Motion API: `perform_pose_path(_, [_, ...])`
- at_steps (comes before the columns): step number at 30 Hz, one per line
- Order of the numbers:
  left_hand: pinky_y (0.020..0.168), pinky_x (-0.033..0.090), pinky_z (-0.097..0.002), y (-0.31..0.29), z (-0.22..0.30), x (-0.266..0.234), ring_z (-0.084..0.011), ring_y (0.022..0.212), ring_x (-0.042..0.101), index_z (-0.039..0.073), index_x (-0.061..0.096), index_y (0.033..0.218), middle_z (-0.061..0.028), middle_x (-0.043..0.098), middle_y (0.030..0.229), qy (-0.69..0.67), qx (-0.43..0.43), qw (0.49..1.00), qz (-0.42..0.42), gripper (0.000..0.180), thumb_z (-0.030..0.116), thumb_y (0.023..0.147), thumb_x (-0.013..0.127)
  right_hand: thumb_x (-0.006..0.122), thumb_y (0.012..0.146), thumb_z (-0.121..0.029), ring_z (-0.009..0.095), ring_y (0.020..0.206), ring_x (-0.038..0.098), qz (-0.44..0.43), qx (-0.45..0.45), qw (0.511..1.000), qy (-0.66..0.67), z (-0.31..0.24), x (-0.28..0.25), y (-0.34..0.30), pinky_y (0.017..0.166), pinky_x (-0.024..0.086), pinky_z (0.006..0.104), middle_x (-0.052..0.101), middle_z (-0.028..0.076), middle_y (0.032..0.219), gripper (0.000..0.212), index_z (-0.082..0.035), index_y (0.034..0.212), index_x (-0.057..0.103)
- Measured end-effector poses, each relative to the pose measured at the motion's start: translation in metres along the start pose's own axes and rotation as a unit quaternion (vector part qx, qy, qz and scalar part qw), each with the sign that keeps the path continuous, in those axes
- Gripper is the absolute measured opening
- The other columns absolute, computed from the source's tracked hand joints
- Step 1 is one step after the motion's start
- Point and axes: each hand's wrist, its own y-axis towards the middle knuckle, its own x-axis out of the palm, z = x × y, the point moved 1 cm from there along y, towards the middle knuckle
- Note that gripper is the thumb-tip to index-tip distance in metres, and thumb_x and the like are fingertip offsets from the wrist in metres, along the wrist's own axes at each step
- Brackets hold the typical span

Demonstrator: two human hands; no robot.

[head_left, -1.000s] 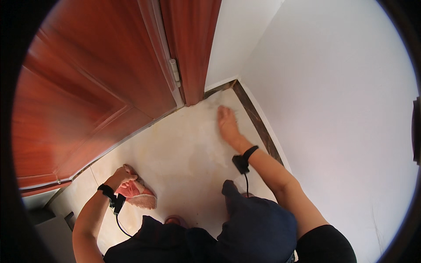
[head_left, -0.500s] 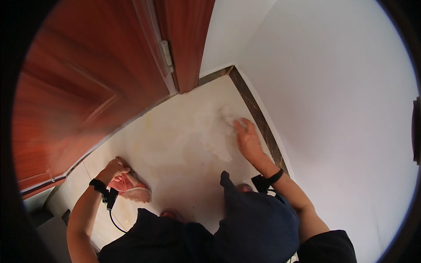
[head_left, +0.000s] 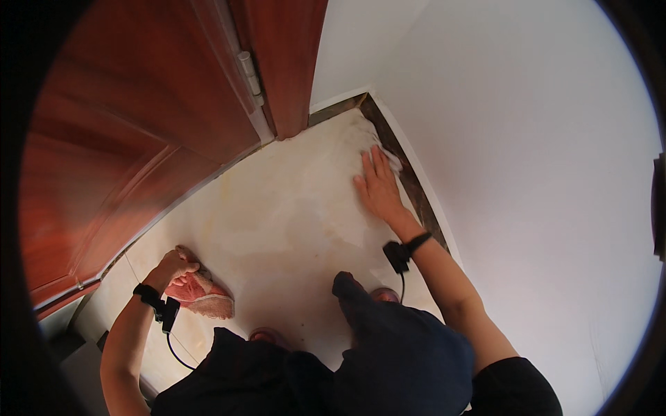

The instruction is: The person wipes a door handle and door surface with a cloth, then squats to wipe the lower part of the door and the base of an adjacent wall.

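My left hand (head_left: 175, 267) is closed around a pink-and-red cloth (head_left: 211, 301), which hangs down low over the floor on the left. Over by the right wall, my right hand (head_left: 380, 188) lies flat with its fingers stretched and slightly apart. Beneath and beyond those fingertips is a thin, crumpled whitish piece (head_left: 395, 163), perhaps a wipe, against the dark baseboard (head_left: 411, 182). Its full shape is partly hidden by the hand. Both wrists wear black straps with small devices and cables.
A reddish-brown door (head_left: 146, 139) with a metal hinge (head_left: 250, 76) borders the pale floor (head_left: 277, 201) on the left. A white wall (head_left: 513, 152) rises at the right. My feet and dark-clothed knees (head_left: 395, 347) are at the lower edge. Something grey (head_left: 87, 371) stands at lower left.
My right hand has moved forward toward the corner and the baseboard, its fingers now flatter, with the whitish piece shifting along. My left hand still holds the cloth, nearly unmoved.
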Motion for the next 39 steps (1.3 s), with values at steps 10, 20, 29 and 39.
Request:
perform_pose_path(10, [0.055, 0.054, -0.0394, -0.001, 0.005, 0.002, -0.0250, 0.060, 0.060, 0.006, 0.049, 0.106, -0.0123, 0.059, 0.079, -0.002, -0.001, 1.000, -0.004, 0.048, 0.023, 0.074, 0.081, 0.054, 0.092, -0.022, 0.039, 0.141, 0.023, -0.109, -0.182, 0.962, 0.171, -0.068, 0.024, -0.043, 0.115, 0.021, 0.0458, 0.027, 0.024, 0.150, 0.062, 0.005, 0.143, 0.031])
perform_pose_path(20, [0.054, 0.054, -0.0358, -0.006, 0.006, 0.000, -0.0218, 0.060, 0.060, 0.001, 0.055, 0.098, -0.0090, 0.058, 0.074, 0.006, 0.002, 1.000, -0.002, 0.042, 0.026, 0.074, 0.080, 0.054, 0.090, -0.008, 0.041, 0.102, 0.057, 0.020, 0.043, 0.967, 0.252, -0.065, -0.029, -0.019, 0.088, 0.047, 0.0433, 0.063, 0.025, 0.107, 0.024, 0.004, 0.109, 0.062])
perform_pose_path(29, [0.056, 0.055, -0.0390, -0.003, 0.006, 0.000, -0.0234, 0.059, 0.060, 0.003, 0.057, 0.098, -0.0102, 0.058, 0.075, 0.002, -0.009, 1.000, 0.005, 0.037, 0.021, 0.075, 0.080, 0.058, 0.083, -0.003, 0.049, 0.130, 0.034, 0.072, -0.019, 0.994, -0.075, -0.051, -0.039, -0.026, 0.107, 0.033, 0.0488, 0.032, 0.033, 0.141, 0.055, 0.004, 0.135, 0.040])
perform_pose_path(39, [0.056, 0.055, -0.0396, -0.017, 0.010, -0.001, -0.0240, 0.061, 0.060, 0.003, 0.058, 0.102, -0.0099, 0.059, 0.076, 0.004, 0.013, 1.000, -0.012, 0.039, 0.022, 0.076, 0.079, 0.054, 0.091, -0.029, 0.039, 0.140, 0.023, -0.049, -0.072, 0.996, -0.003, -0.024, 0.011, 0.042, 0.115, 0.019, 0.0477, 0.026, 0.024, 0.150, 0.068, 0.007, 0.142, 0.028])
